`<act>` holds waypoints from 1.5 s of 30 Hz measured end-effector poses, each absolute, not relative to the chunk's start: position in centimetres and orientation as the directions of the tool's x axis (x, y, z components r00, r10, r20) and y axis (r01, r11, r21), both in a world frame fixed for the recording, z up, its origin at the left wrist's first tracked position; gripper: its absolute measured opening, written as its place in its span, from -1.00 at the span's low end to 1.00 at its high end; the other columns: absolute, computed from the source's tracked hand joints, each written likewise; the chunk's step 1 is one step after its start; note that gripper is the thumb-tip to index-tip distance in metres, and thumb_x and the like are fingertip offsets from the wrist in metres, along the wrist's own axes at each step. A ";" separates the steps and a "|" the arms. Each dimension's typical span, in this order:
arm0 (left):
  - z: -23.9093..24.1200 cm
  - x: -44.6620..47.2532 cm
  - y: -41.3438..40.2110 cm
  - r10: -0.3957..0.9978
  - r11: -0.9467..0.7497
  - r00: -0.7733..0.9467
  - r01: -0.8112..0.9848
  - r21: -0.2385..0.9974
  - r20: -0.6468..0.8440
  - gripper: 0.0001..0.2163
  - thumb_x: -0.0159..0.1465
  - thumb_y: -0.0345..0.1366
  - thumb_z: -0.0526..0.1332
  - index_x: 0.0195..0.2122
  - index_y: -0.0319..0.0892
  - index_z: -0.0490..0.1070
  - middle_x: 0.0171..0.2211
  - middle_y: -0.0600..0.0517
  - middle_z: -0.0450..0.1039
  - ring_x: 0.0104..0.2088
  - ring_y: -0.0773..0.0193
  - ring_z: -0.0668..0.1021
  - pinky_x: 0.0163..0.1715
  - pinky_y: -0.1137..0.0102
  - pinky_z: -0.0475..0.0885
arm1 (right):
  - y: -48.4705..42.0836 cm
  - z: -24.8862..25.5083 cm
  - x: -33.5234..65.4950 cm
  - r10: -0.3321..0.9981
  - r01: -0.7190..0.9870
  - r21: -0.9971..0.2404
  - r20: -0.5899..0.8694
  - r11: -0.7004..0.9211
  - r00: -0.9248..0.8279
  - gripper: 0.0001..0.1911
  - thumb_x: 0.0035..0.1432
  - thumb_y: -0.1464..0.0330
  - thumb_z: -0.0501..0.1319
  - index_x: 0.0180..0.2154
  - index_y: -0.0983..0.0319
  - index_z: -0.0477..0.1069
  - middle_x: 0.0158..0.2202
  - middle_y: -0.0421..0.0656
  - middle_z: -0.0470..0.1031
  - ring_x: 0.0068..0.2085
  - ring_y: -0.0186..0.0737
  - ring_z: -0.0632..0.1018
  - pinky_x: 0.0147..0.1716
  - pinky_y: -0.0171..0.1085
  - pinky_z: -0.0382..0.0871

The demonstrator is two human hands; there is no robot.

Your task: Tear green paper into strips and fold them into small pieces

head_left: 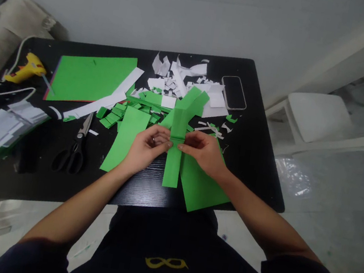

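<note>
Between my two hands is a long green paper strip (173, 165) with a crosswise fold near its middle. My left hand (149, 146) pinches its left edge at the fold, thumb on top. On the opposite edge, my right hand (204, 152) grips the strip the same way, with the thumb close to the crease. The strip is held above the table, its lower end pointing toward me. Under my right hand lies a larger green sheet (200, 187), partly covered by the wrist. A green paper piece (128, 130) rests beside my left hand.
Black scissors (76, 148) lie left of my hands. Small folded green pieces (113, 116) and white paper scraps (177, 78) are heaped behind. Farther out are a green sheet stack (91, 77), a yellow glue gun (29, 69), a paper construction (9, 124) and a phone (234, 92).
</note>
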State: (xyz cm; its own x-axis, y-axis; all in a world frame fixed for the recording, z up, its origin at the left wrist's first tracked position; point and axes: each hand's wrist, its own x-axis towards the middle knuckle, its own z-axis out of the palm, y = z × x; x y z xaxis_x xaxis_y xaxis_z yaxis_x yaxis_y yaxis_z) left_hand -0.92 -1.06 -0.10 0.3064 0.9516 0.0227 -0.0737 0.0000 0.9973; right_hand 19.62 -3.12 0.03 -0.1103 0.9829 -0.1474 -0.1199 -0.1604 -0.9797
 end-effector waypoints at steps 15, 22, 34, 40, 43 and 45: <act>-0.3 -0.8 -1.2 0.953 -0.008 0.302 -0.061 0.998 0.026 -0.75 0.20 -0.18 0.52 -0.21 -0.14 0.56 -0.36 0.04 0.64 -0.36 0.25 0.65 -0.25 0.31 0.60 | -3.2 0.1 19.6 0.985 -0.109 -0.981 -0.148 -0.158 -0.090 -0.69 -0.10 0.18 0.65 -0.33 0.10 0.67 -0.28 -0.19 0.74 -0.21 -0.10 0.73 -0.02 0.00 0.69; -0.4 -0.9 -1.2 0.958 0.010 0.286 -0.058 0.998 0.007 -0.71 0.16 -0.15 0.58 -0.24 -0.14 0.57 -0.36 0.05 0.66 -0.35 0.23 0.68 -0.23 0.30 0.63 | -3.2 0.0 19.5 0.986 -0.104 -0.983 -0.144 -0.152 -0.079 -0.67 -0.12 0.14 0.66 -0.35 0.11 0.66 -0.30 -0.20 0.73 -0.24 -0.11 0.73 -0.08 -0.05 0.70; -0.2 -1.0 -1.3 0.960 0.005 0.279 -0.045 0.999 0.007 -0.71 0.16 -0.15 0.58 -0.24 -0.16 0.58 -0.36 0.02 0.68 -0.37 0.23 0.69 -0.25 0.31 0.64 | -3.1 -0.3 19.6 0.985 -0.126 -0.979 -0.152 -0.162 -0.088 -0.68 -0.13 0.18 0.67 -0.36 0.12 0.67 -0.32 -0.20 0.72 -0.25 -0.14 0.72 -0.08 -0.05 0.70; -0.2 -1.0 -1.3 0.960 -0.007 0.278 -0.058 0.998 0.023 -0.72 0.15 -0.18 0.59 -0.24 -0.17 0.59 -0.36 0.03 0.69 -0.37 0.24 0.70 -0.25 0.34 0.65 | -3.1 -0.2 19.7 0.983 -0.134 -0.976 -0.163 -0.174 -0.088 -0.66 -0.16 0.18 0.69 -0.37 0.13 0.67 -0.34 -0.20 0.71 -0.27 -0.15 0.72 -0.11 -0.06 0.70; -0.1 -1.1 -1.3 0.961 -0.013 0.274 -0.049 0.999 0.026 -0.72 0.15 -0.17 0.59 -0.25 -0.18 0.60 -0.36 0.02 0.70 -0.37 0.24 0.71 -0.26 0.34 0.65 | -3.0 -0.2 19.7 0.981 -0.131 -0.975 -0.170 -0.181 -0.094 -0.66 -0.17 0.19 0.69 -0.37 0.14 0.67 -0.34 -0.20 0.71 -0.27 -0.16 0.71 -0.11 -0.08 0.69; -0.1 -1.0 -1.3 0.961 -0.012 0.274 -0.053 0.999 0.026 -0.73 0.15 -0.18 0.58 -0.25 -0.18 0.60 -0.36 0.02 0.71 -0.37 0.24 0.71 -0.26 0.34 0.66 | -3.0 -0.2 19.7 0.979 -0.140 -0.972 -0.178 -0.190 -0.096 -0.67 -0.17 0.22 0.69 -0.38 0.14 0.67 -0.34 -0.20 0.71 -0.28 -0.17 0.71 -0.11 -0.09 0.68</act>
State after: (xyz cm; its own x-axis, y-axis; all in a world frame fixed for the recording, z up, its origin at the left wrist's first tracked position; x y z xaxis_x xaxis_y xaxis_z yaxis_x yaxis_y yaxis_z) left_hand -1.05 -1.29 -0.14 0.2742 0.9613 0.0256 -0.0525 -0.0116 0.9986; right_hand 19.69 -3.00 -0.25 -0.0955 0.9794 -0.1780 -0.1401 -0.1903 -0.9717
